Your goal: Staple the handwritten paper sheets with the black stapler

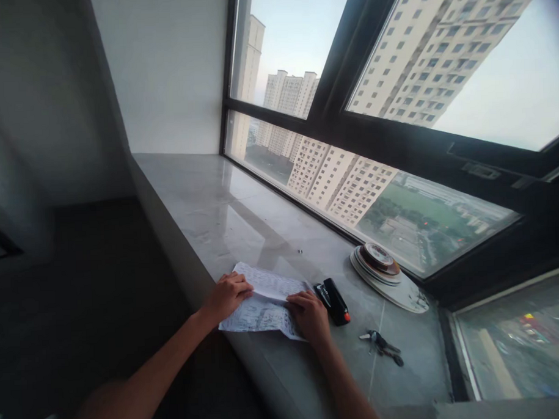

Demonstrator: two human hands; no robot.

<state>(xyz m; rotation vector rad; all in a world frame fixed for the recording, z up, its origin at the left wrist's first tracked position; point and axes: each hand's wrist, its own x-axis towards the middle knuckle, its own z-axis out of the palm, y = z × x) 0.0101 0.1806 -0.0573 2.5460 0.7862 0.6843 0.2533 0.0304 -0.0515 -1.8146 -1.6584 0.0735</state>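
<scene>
A creased sheet of paper [260, 314] covered in handwriting or print lies on the grey window sill, with a raised fold running across its middle. My left hand [228, 297] is closed on the sheet's left side, fingers curled at the fold. On the right side, the fingers of my right hand [309, 315] are bent over the same fold and press on the paper. Just right of that hand, a black stapler-like object [336, 301] with an orange-red end rests on the sill; its exact kind is hard to make out.
A bunch of keys [383, 346] lies to the right on the sill [266, 228]. Stacked round discs or plates [382, 270] stand by the window frame [331, 119]. A tiny dark bit [300, 251] sits behind the paper. The sill's front edge drops to a dark floor.
</scene>
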